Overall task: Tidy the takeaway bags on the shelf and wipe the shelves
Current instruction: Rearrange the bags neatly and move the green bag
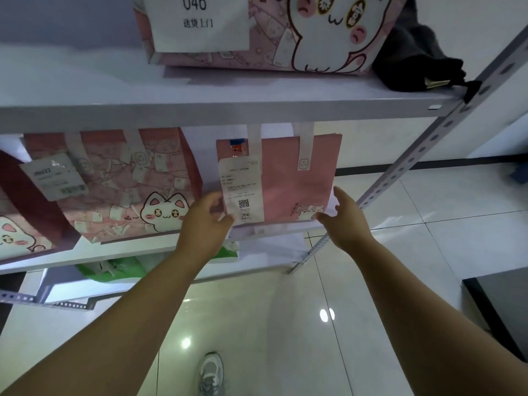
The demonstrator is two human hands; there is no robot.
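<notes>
Both hands reach for the plain pink bag (288,181), which stands upright at the right end of the middle shelf (143,250), centre right of the frame, with a receipt (243,192) on its front. The right hand (344,220) is open, fingers straight, at the bag's lower right corner. The left hand (205,221) is at the lower left edge, its thumb over the receipt's corner; whether it grips cannot be told.

The tidying looks to be partway through. A cat-print bag (120,181) stands to the left, another bag (257,38) sits on the upper shelf (200,110), and a green bag (114,270) lies crumpled below. Nothing shows wiping yet: a dark cloth (414,58) lies untouched at upper right, and neither hand holds one.
</notes>
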